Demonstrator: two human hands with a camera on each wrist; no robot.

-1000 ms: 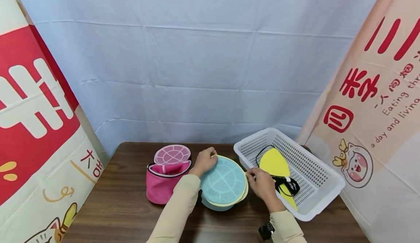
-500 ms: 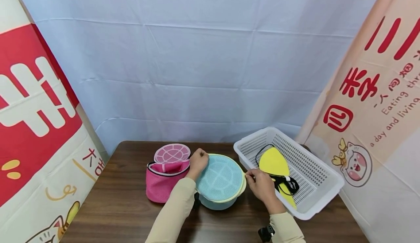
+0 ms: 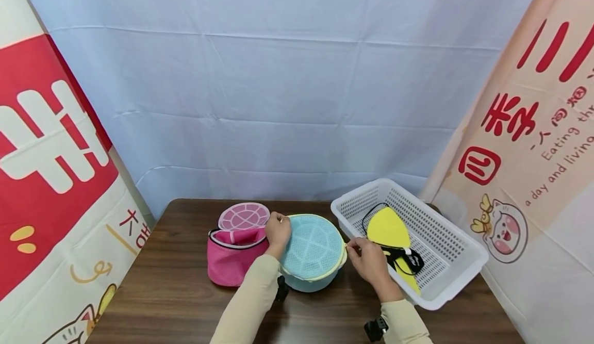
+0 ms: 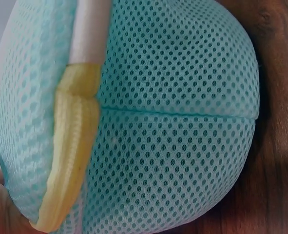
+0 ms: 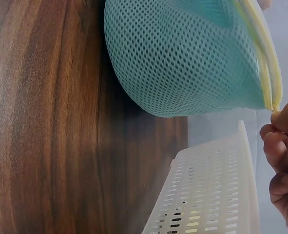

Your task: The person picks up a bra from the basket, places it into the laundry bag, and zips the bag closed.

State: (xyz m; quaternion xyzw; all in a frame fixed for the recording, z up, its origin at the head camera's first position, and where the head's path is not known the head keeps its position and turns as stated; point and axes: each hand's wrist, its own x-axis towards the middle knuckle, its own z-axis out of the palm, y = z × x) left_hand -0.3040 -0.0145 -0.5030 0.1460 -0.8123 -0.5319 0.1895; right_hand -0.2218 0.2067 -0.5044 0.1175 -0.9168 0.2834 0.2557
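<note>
Our blue mesh bag (image 3: 312, 246) stands on the table (image 3: 171, 287), basket (image 3: 433, 217) at two o'clock. Our right hand (image 3: 368, 259) pinches its edge at three; our left hand (image 3: 278, 234) curls, apparently pinching the rim (image 4: 71, 156), at ten. We're probably zipping; next likely calls for steady right-hand tension.

The head view looks forward and down; both wrist views (much closer) share the teal mesh bag (image 4: 178, 161).

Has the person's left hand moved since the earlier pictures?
Yes. In the head view, the left hand has shifted leftward, toward the pink mesh bag, which has stayed put.
</note>
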